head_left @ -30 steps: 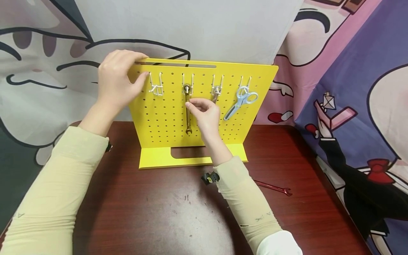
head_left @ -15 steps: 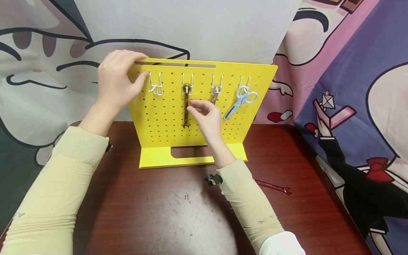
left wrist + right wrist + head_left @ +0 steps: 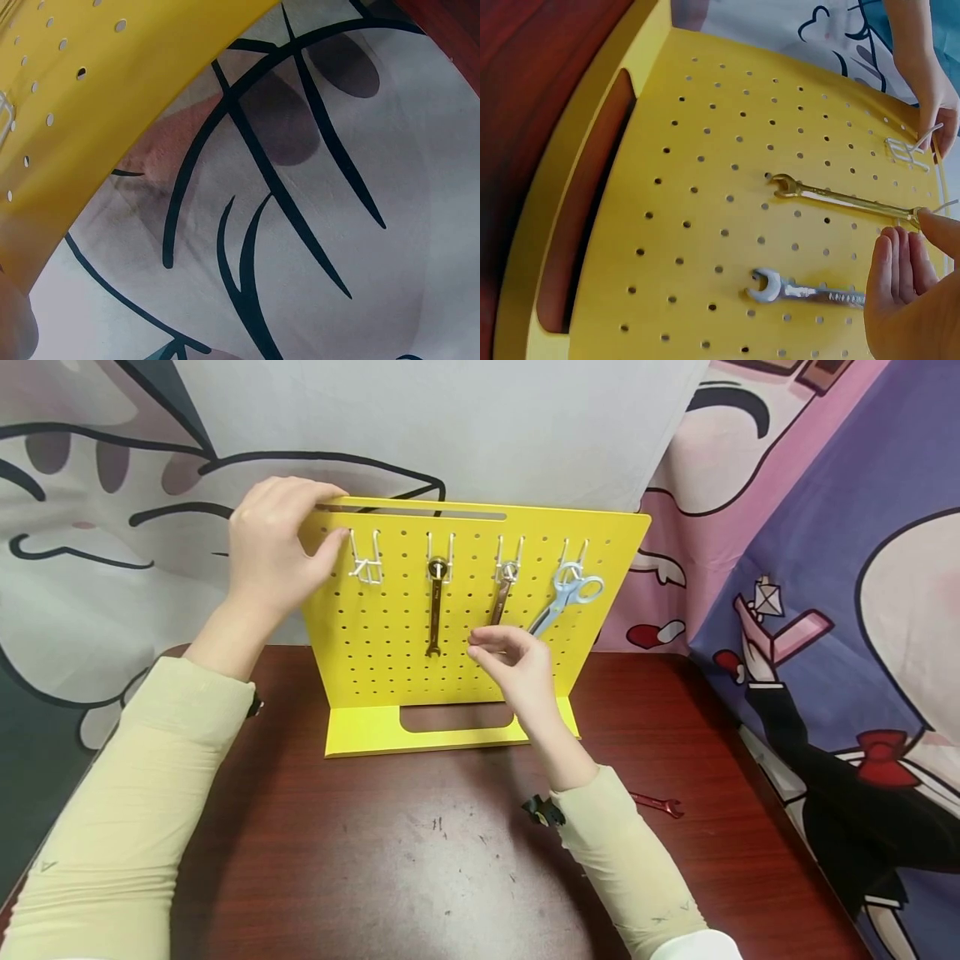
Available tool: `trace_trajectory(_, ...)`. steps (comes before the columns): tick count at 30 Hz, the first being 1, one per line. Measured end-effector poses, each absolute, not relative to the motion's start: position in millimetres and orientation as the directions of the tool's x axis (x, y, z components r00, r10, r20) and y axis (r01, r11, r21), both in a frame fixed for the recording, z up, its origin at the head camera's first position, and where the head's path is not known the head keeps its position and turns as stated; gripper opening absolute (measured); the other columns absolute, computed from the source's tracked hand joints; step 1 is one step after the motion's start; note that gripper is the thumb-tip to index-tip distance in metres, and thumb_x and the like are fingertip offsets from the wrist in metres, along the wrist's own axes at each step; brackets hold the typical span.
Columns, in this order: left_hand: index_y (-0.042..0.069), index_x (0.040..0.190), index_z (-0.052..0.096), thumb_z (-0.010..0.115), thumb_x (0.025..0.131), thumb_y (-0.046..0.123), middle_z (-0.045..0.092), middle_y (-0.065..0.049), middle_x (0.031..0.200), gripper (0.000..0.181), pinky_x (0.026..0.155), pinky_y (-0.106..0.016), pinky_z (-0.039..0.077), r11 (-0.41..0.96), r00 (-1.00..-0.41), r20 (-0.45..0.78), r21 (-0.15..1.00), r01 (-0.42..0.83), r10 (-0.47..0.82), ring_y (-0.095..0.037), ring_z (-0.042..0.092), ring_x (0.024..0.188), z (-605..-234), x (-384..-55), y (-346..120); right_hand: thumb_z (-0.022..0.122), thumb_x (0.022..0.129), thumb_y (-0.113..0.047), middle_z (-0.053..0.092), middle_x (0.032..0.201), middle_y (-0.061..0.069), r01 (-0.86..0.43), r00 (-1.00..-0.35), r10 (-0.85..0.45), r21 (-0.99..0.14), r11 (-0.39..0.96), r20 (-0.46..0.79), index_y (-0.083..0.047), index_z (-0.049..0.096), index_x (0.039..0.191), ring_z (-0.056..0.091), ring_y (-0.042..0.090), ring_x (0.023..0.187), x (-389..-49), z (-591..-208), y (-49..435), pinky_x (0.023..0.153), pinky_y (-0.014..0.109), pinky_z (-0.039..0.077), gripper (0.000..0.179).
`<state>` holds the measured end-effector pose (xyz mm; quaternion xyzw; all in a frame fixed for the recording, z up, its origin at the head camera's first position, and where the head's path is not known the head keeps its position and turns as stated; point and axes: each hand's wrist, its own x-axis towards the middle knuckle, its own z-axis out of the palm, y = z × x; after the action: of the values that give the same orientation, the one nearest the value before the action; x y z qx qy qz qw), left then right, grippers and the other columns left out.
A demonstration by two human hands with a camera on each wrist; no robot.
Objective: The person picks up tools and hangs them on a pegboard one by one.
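Observation:
My left hand (image 3: 273, 543) grips the upper left corner of a yellow pegboard (image 3: 360, 652), thumb in front and fingers over the top edge. A brass-coloured combination wrench (image 3: 435, 614) hangs by its ring end on a white hook. Below and to the right of it, my right hand (image 3: 521, 672) holds nothing, its fingers relaxed and apart from the wrench in the head view. A silver wrench (image 3: 501, 597) hangs on another hook, its lower end hidden behind the right hand there; the right wrist view shows its open jaw. Light-blue scissors (image 3: 567, 589) hang farther right.
A white hook (image 3: 366, 560) beside the left thumb carries nothing. On the reddish-brown table (image 3: 375, 843) a red wrench (image 3: 658, 804) lies at the right, partly hidden by the right sleeve. Cartoon-printed cloth (image 3: 525, 427) stands behind the board.
My right hand has let go of the brass-coloured wrench and moved down and to the right. The wrench now hangs straighter on its hook. My left hand stays at the board's corner.

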<state>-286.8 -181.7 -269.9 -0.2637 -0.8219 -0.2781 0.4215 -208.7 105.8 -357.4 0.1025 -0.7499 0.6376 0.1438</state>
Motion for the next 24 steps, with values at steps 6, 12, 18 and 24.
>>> trace_trajectory(6, -0.001, 0.124, 0.073, 0.07, 0.094, 0.009, 0.077, -0.019, 0.118, 0.031, 0.108, -0.049, 0.051, 0.707, -0.513, 0.836, 0.244, 0.663, 0.193, -0.04, 0.067, 0.112, -270.1, -285.8, -181.4, 0.078, 0.092, 0.001, 0.078, 0.111, 0.027, -0.34, -0.939, -0.03, -0.909, 0.24, 0.343, 0.007, 0.076, 0.113, 0.075, 0.006, 0.092, -190.3, -365.0, 128.1, 0.088, 0.021, 0.063, 0.022)
trace_trajectory(12, 0.0, 0.124, 0.074, 0.07, 0.095, 0.009, 0.077, -0.019, 0.119, 0.031, 0.109, -0.048, 0.051, 0.712, -0.521, 0.833, 0.252, 0.655, 0.185, -0.039, 0.067, 0.113, -269.3, -285.2, -181.2, 0.08, 0.09, 0.003, 0.079, 0.108, 0.023, -0.367, -0.927, -0.055, -0.864, 0.344, 0.371, 0.005, 0.077, 0.112, 0.074, 0.004, 0.092, -175.2, -375.9, 153.4, 0.09, 0.02, 0.062, 0.022)
trace_trajectory(18, -0.002, 0.124, 0.073, 0.07, 0.095, 0.008, 0.077, -0.02, 0.119, 0.031, 0.108, -0.049, 0.051, 0.715, -0.509, 0.838, 0.234, 0.659, 0.194, -0.04, 0.067, 0.113, -269.7, -285.3, -182.9, 0.082, 0.089, 0.002, 0.08, 0.104, 0.018, -0.364, -0.922, -0.058, -0.806, 0.467, 0.383, 0.0, 0.079, 0.111, 0.076, 0.013, 0.093, -164.6, -386.0, 177.0, 0.091, 0.02, 0.062, 0.023)
trace_trajectory(24, -0.001, 0.124, 0.073, 0.07, 0.095, 0.008, 0.077, -0.019, 0.119, 0.03, 0.11, -0.048, 0.051, 0.709, -0.518, 0.834, 0.248, 0.66, 0.19, -0.04, 0.067, 0.113, -268.8, -284.7, -181.2, 0.084, 0.087, 0.001, 0.081, 0.103, 0.016, -0.334, -0.932, -0.071, -0.761, 0.557, 0.356, -0.002, 0.079, 0.109, 0.078, 0.024, 0.093, -155.5, -396.4, 204.2, 0.082, 0.017, 0.06, 0.023)
